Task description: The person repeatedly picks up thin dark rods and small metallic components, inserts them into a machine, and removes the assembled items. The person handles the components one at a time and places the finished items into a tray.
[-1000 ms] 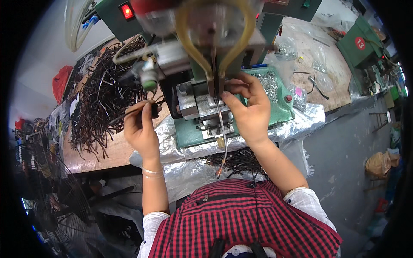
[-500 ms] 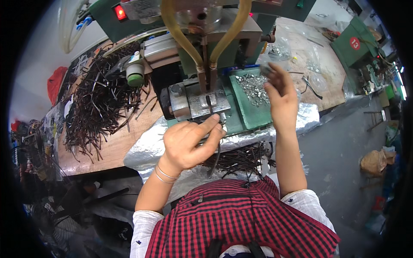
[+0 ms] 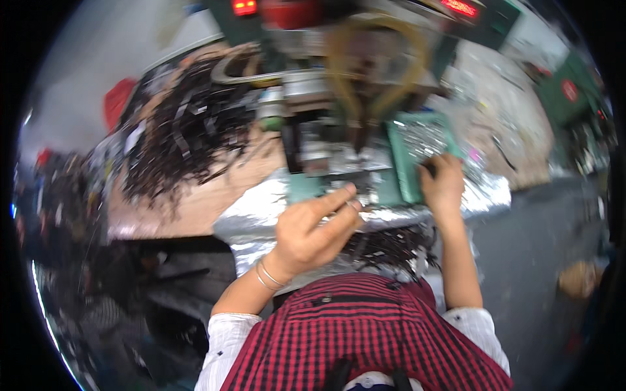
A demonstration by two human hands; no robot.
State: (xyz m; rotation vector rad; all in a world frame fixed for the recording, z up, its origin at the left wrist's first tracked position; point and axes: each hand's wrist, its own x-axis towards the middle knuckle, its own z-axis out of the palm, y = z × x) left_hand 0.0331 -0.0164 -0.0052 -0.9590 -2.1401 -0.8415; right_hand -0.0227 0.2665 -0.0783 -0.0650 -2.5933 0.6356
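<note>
My left hand point(image 3: 316, 228) is in front of the press's metal fixture point(image 3: 339, 159), thumb and index finger close together. Blur hides what is between those fingertips. Over the near right part of a green tray point(image 3: 407, 186), my right hand point(image 3: 445, 186) bends its fingers down among small shiny metal pieces point(image 3: 420, 137). Its fingertips are partly hidden, so any piece in them cannot be made out. Above the fixture, two yellowish tubes point(image 3: 339, 81) run down to the press's narrow tip point(image 3: 358, 133).
A large heap of dark cable pieces point(image 3: 189, 124) covers the wooden table point(image 3: 163, 218) at left. More dark cables point(image 3: 391, 247) lie on silver foil point(image 3: 251, 212) close to my apron. Another green machine point(image 3: 567, 98) stands at far right, past some clear plastic bags point(image 3: 502, 85).
My right hand has come down from above the tray to the pieces in it, its fingers now curled. The whole view has shifted and blurred; the cable seen at my left fingers no longer shows clearly.
</note>
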